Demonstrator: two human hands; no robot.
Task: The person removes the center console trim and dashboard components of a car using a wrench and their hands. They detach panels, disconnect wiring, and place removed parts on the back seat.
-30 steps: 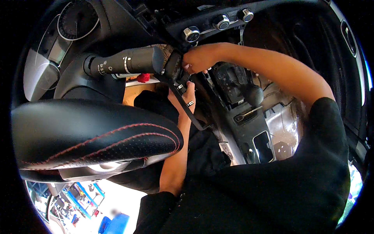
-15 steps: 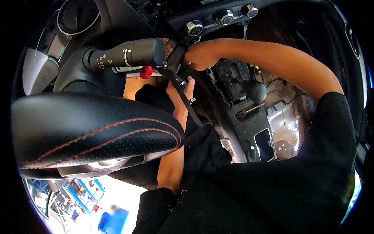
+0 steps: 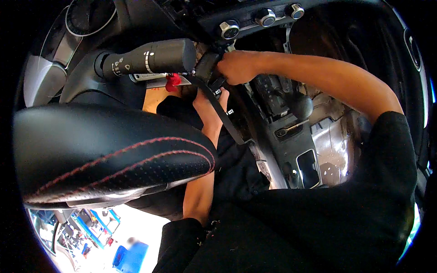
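A long, narrow black trim strip (image 3: 220,109) with small light clips runs slantwise beside the centre console. My left hand (image 3: 208,105) comes up from below, behind the steering wheel, and is closed around the strip's upper part, its thumb showing at the edge. Just above it, my right hand (image 3: 237,67) is curled at the wider black upper end (image 3: 209,66) of the trim. The right fingertips are hidden, so what they pinch cannot be made out. A gear lever (image 3: 300,107) stands right of the hands, under my right forearm.
The steering wheel (image 3: 114,150), black with red stitching, fills the left and covers part of my left forearm. A wiper stalk (image 3: 150,59) juts toward my hands, with a red object (image 3: 173,82) below. Control knobs (image 3: 229,30) sit above; an open-framed console (image 3: 291,136) lies right.
The strip's lower end has swung slightly to the right. Both hands stay at its upper end, with the right hand shifted a little lower and the view slightly moved.
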